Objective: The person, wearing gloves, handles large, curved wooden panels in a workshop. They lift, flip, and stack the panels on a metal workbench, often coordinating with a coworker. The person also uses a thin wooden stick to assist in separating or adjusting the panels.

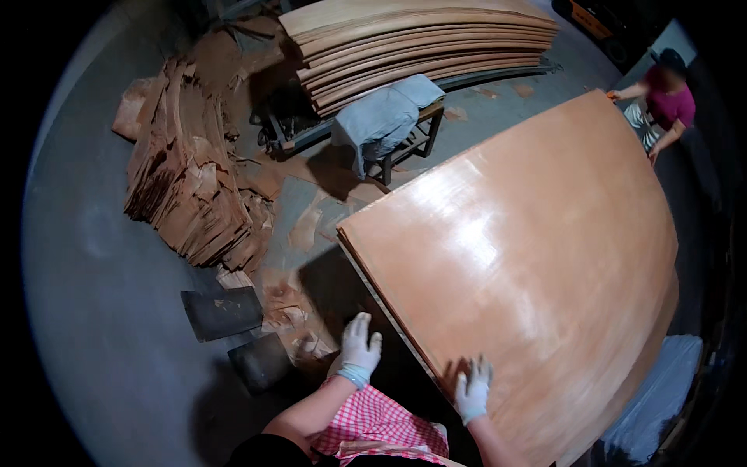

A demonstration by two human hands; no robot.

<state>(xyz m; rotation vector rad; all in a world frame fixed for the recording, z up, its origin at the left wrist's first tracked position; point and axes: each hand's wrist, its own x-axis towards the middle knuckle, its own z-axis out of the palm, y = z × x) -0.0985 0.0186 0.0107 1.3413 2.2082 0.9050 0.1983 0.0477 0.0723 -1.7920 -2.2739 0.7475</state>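
A large smooth reddish-brown veneer sheet (529, 249) lies on top of a stack, filling the right half of the view. My right hand (472, 389), in a pale glove, rests flat on the sheet's near corner with fingers spread. My left hand (359, 346), also gloved, hovers open just off the sheet's left edge, above the dark gap beside the stack, holding nothing. At the far corner a person in a magenta top (669, 101) touches the sheet's edge.
A heap of torn veneer scraps (191, 179) sits on the grey floor at left. Bowed sheets are stacked (420, 43) at the top, with a cloth-covered stool (393, 117) before them. Two dark flat plates (222, 311) lie near my left hand.
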